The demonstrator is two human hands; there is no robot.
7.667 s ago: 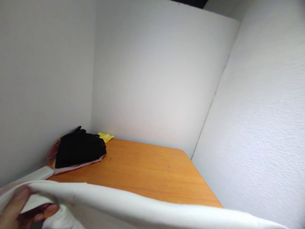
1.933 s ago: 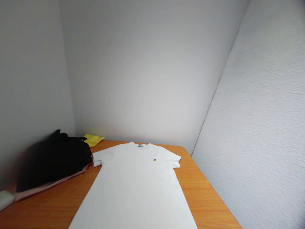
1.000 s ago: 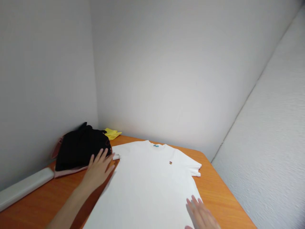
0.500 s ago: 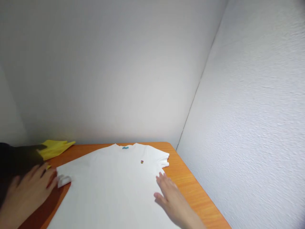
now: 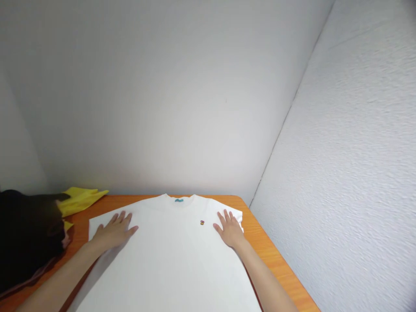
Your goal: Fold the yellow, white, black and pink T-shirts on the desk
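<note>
A white T-shirt (image 5: 169, 260) lies spread on the wooden table, its neckline toward the back wall. A teal label shows inside the collar, and a small coloured emblem (image 5: 202, 222) sits on the chest. My left hand (image 5: 113, 232) rests flat near the left sleeve, fingers spread. On the other side my right hand (image 5: 230, 229) lies with fingers apart beside the right sleeve, just right of the emblem. Neither hand grips the cloth. The shirt's lower end runs out of view at the bottom.
Black cloth or clothing (image 5: 26, 238) is heaped at the left of the table. Behind it lies a yellow cloth (image 5: 81, 200). The wooden table (image 5: 269, 255) meets a grey wall (image 5: 182, 108) at the back and a textured white wall (image 5: 351, 164) on the right.
My left hand has moved right, from beside the left sleeve onto the shirt. My right hand has moved up toward the right sleeve. The view has shifted slightly.
</note>
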